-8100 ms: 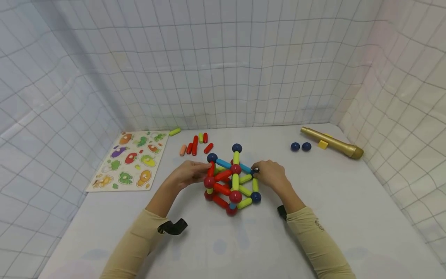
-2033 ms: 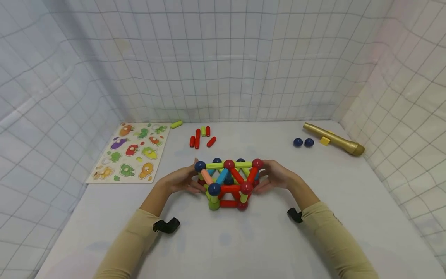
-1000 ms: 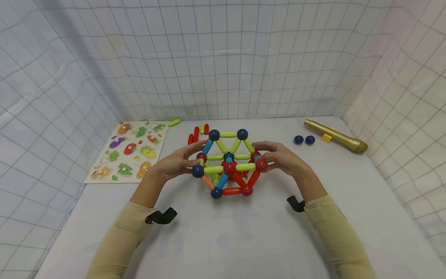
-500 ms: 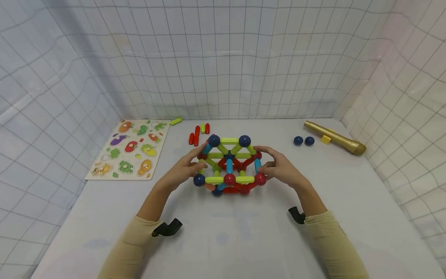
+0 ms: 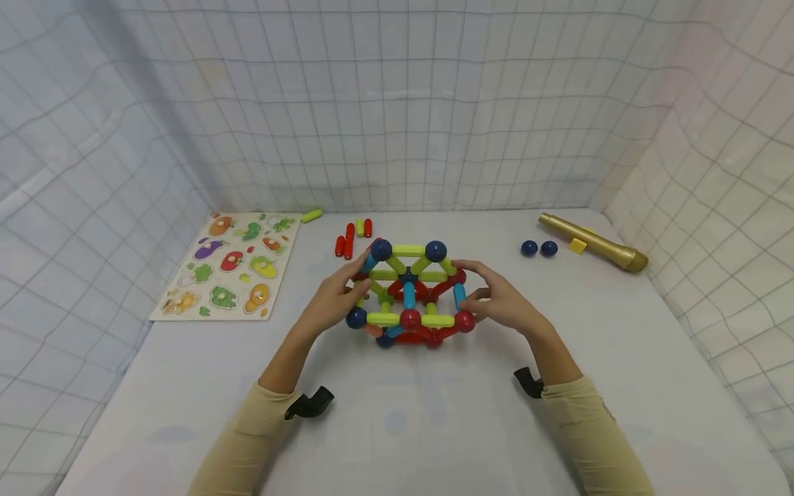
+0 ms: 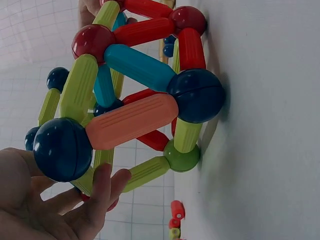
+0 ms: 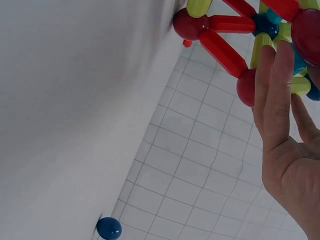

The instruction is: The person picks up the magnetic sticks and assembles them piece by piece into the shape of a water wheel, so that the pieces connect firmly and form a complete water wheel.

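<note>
In the head view a frame of magnetic sticks and balls (image 5: pixel 410 319), with red, blue, lime, light-blue and pink sticks, stands at the middle of the white table. My left hand (image 5: pixel 327 303) holds its left side, thumb and fingers about the bars there. On the right side my right hand (image 5: pixel 505 301) grips it the same way. Up close in the left wrist view, a pink stick (image 6: pixel 132 121) joins two dark-blue balls, and a green ball (image 6: pixel 181 155) sits low on the frame. In the right wrist view, my right fingers cover part of a red ball (image 7: pixel 247 88).
Several loose red and lime sticks (image 5: pixel 349 241) lie behind the frame. A vegetable picture board (image 5: pixel 226 267) is at the left. Two dark-blue balls (image 5: pixel 529 248), a yellow block (image 5: pixel 577 246) and a gold microphone-shaped stick (image 5: pixel 592 241) lie at the right rear. Gridded sheets wall the table.
The frame has been turned, lifted and tilted between both hands. The loose pink stick is gone from the table, and a pink stick is in the frame. The last half second shows little movement.
</note>
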Available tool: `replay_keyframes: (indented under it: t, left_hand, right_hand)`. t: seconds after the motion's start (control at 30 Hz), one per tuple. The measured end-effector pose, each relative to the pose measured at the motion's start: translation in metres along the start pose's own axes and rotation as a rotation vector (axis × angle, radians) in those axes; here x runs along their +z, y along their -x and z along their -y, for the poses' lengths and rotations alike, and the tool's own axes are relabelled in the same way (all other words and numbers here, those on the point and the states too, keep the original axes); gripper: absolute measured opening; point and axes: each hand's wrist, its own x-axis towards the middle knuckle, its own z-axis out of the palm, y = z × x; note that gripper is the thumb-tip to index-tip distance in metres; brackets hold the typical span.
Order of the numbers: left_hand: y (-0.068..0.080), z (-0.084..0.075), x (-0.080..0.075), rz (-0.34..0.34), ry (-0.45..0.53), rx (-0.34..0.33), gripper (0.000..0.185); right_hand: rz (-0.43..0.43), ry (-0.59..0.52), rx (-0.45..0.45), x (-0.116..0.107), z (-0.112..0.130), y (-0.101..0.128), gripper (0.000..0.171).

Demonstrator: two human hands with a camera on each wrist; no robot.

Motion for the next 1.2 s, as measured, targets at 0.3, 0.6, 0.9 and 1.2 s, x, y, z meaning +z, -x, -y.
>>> replay_keyframes:
  t: [0.3, 0.6, 0.9, 1.2]
  left_hand:
    - [-0.003, 0.007, -0.017, 0.058, 0.039, -0.068, 0.05]
    - [-0.031, 0.061, -0.035, -0.18, -0.163, -0.356, 0.036]
    - [-0.109, 0.09, -0.029, -0.204, -0.507, -0.416, 0.04]
    - [-0.121, 0.093, -0.021, -0.169, -0.62, -0.43, 0.038]
  right_hand:
    - [-0.126, 0.157, 0.086, 0.001, 0.002, -0.016, 0.053]
    - [-0.16, 0.243, 0.109, -0.003, 0.001, -0.024, 0.039]
    - [-0.163, 0.231, 0.118, -0.004, 0.0, -0.026, 0.038]
    - [-0.169, 0.228, 0.12, -0.002, 0.001, -0.028, 0.037]
